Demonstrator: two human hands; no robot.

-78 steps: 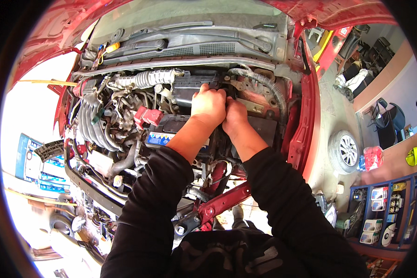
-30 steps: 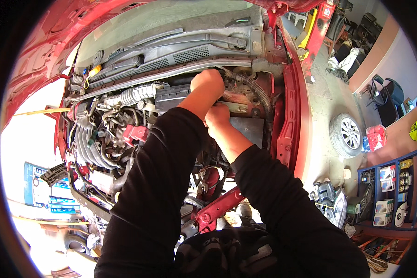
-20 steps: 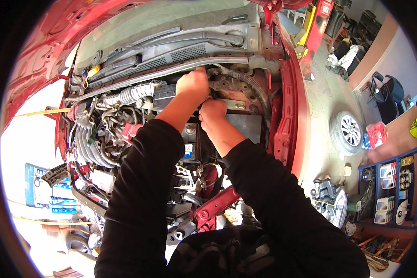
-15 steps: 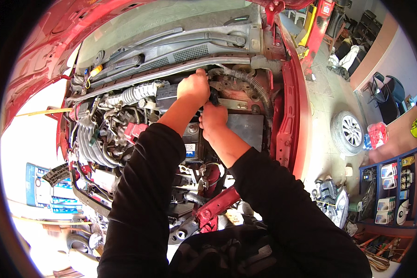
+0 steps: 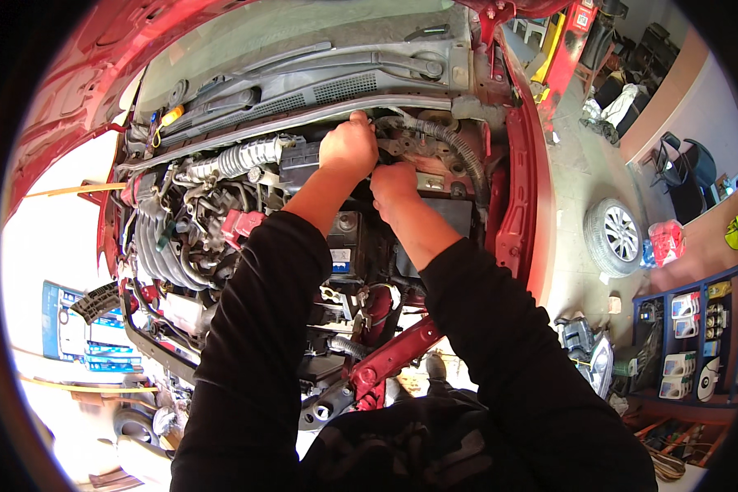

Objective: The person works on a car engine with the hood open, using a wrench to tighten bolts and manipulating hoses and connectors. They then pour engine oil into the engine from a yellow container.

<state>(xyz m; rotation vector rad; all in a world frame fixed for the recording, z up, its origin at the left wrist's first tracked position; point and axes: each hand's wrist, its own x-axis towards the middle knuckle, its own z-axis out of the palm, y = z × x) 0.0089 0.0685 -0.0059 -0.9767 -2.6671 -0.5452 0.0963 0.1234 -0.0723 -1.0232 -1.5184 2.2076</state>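
Observation:
Both my hands reach deep into the open engine bay, near the far edge by the windshield cowl. My left hand (image 5: 350,148) is closed, its thumb side up, beside the black air filter housing (image 5: 300,164) and a corrugated black conduit (image 5: 447,135). Close against it on the right, my right hand (image 5: 394,185) is closed too, above a dark flat cover (image 5: 443,221). Whatever the fingers grip is hidden behind the hands. A car battery (image 5: 346,235) sits just nearer than the hands, between my forearms.
A ribbed intake hose (image 5: 234,164) and the engine's manifold (image 5: 160,250) lie to the left. The red fender edge (image 5: 518,197) borders the bay on the right. Beyond it are a loose wheel (image 5: 613,237) and a blue shelf (image 5: 689,328) with bottles.
My right hand has moved farther into the bay and slightly right, up close to my left hand. My left hand stays near the same spot as the view shifts a little.

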